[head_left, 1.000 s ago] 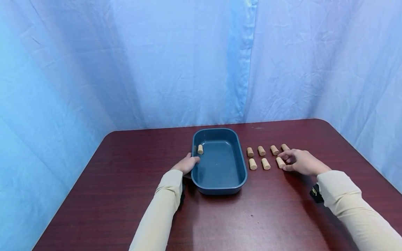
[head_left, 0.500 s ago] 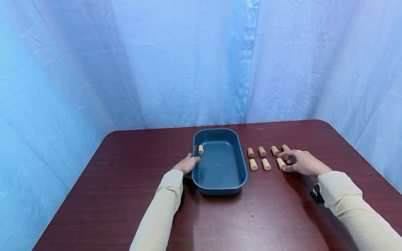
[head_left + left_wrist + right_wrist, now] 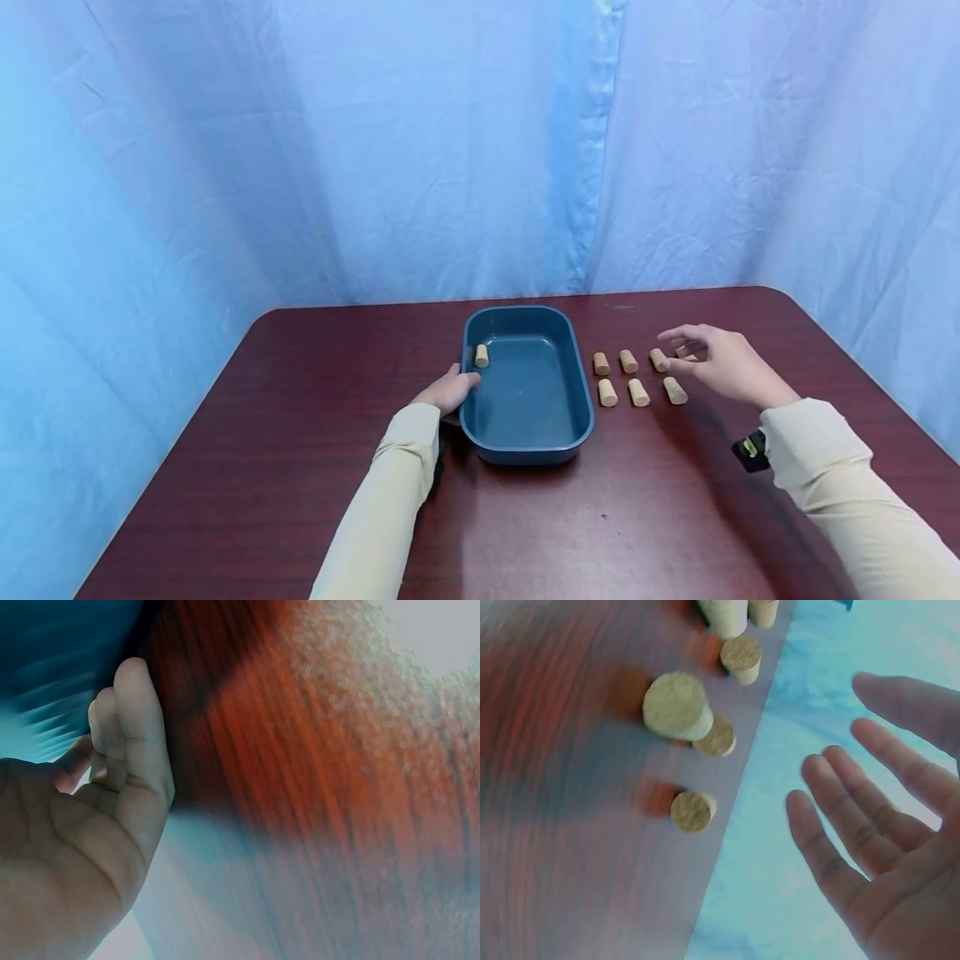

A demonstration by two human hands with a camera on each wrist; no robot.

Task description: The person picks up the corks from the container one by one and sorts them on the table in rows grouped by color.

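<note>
A deep blue rectangular tray (image 3: 528,400) stands mid-table, with one cork stopper (image 3: 482,357) inside near its left wall. My left hand (image 3: 448,390) holds the tray's left side, thumb over the rim and fingers along the outside; the left wrist view shows those fingers (image 3: 139,727) against its wall. To the right of the tray, more corks stand in two rows. My right hand (image 3: 716,357) hovers above the right end, fingers spread and holding nothing. Below it is the front row's right cork (image 3: 675,391); it partly hides the back row's right cork (image 3: 692,811).
The other front-row corks are a left one (image 3: 607,392) and a middle one (image 3: 638,392). Behind them are several back-row corks (image 3: 628,361). A light blue curtain (image 3: 435,150) hangs beyond the dark red wooden table (image 3: 540,533).
My right hand has let go of the front row's right cork and risen up and back from it. The cork stays on the table. My left hand keeps its place on the tray.
</note>
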